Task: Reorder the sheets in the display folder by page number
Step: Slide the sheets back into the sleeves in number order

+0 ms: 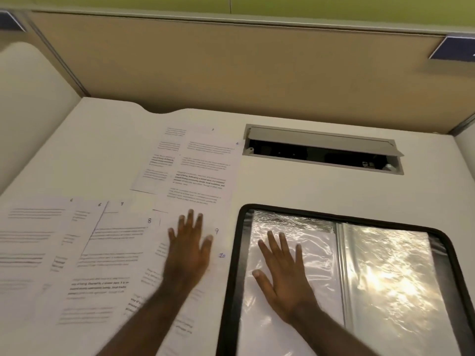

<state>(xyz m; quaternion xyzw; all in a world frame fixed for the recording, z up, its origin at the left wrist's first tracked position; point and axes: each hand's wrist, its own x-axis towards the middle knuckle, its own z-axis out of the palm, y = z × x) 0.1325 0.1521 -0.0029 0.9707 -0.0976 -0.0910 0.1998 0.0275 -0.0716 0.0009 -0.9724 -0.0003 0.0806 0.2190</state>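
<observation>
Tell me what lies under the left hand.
The left hand rests flat on the sheet numbered 9, which overlaps other numbered sheets on the desk. The text beneath the palm is covered.

sheets [108, 253] left on desk [295, 186] | display folder [341, 278] right | cable hatch [323, 150] behind folder

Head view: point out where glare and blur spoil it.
Head view: glare washes over the display folder sleeves, strongest on the right page; the left hand and the nearby sheets are motion-blurred; the right hand is sharper; the desk edges bow from the wide lens.
</observation>
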